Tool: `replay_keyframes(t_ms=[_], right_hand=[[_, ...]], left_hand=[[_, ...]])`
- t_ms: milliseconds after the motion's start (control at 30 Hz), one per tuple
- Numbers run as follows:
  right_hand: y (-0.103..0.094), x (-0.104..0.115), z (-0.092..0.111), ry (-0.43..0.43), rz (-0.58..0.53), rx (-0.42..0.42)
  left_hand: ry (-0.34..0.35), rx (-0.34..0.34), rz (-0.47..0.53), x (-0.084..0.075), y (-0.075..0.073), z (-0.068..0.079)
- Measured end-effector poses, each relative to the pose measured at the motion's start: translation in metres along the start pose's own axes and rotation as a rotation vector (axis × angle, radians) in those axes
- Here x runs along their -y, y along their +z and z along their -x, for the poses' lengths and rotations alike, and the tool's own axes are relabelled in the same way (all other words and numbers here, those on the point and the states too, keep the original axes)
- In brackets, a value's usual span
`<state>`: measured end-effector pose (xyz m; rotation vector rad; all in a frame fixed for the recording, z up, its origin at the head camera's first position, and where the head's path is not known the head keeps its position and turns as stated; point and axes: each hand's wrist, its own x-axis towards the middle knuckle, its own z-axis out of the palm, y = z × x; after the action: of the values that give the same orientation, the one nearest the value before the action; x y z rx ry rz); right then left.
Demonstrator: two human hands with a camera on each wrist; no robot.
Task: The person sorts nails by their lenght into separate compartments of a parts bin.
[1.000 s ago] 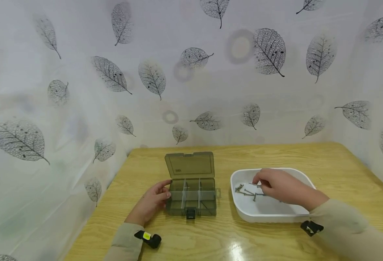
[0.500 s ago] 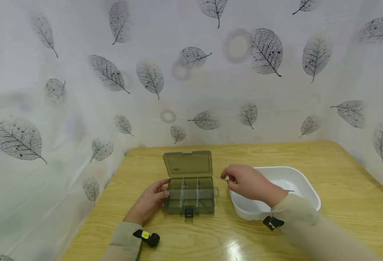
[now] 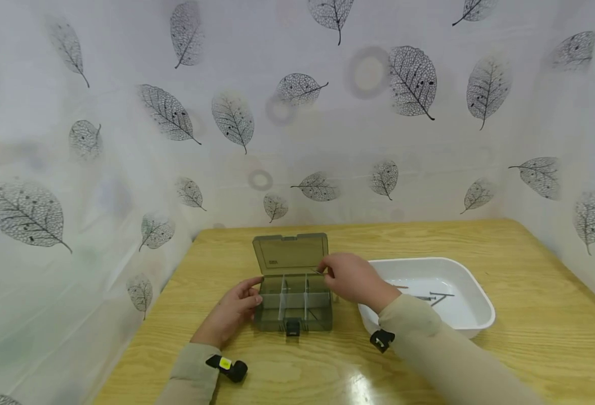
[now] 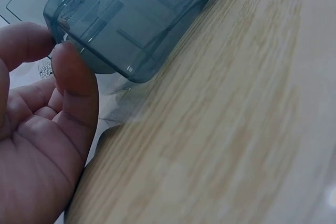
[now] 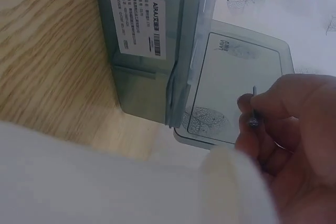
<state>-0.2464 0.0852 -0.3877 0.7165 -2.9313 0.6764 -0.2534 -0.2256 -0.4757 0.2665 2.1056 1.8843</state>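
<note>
A grey see-through compartment box [image 3: 317,325] stands on the table, its lid [image 3: 292,252] raised at the back and dividers splitting the inside into several cells. Thumb and index finger of my left hand [image 3: 232,311] grip the box's left side; the left wrist view has them at its corner. My right hand [image 3: 350,278] is above the box's back right cell, close to the lid. Between its thumb and fingers it pinches a small metal screw [image 5: 254,113], whose head faces the right wrist camera. A thin dark piece lies in the front right cell.
To the right, a white tray [image 3: 486,312] holds several loose screws [image 3: 442,294], partly hidden by my right sleeve. A black latch [image 3: 292,328] projects from the box's front. Leaf-printed sheeting [image 3: 348,140] hangs behind the wooden table [image 3: 297,371] and along its sides.
My right hand has picked a screw out of the white tray and carried it left to the box's back right. The left hand has stayed at the box's left side.
</note>
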Motion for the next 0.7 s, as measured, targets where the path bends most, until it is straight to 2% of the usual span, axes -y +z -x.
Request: replay_keyframes(t_ms=[167, 367, 700], right_hand=[[0.005, 0.002, -0.006, 0.03, -0.02, 0.015], [0.005, 0.002, -0.006, 0.016, -0.002, 0.025], [-0.004, -0.008, 0.015, -0.031, 0.02, 0.035]], left_hand=[[-0.006, 0.001, -0.002, 0.0, -0.001, 0.0], [-0.002, 0.006, -0.003, 0.0, -0.002, 0.0], [-0.004, -0.005, -0.005, 0.001, 0.001, 0.001]])
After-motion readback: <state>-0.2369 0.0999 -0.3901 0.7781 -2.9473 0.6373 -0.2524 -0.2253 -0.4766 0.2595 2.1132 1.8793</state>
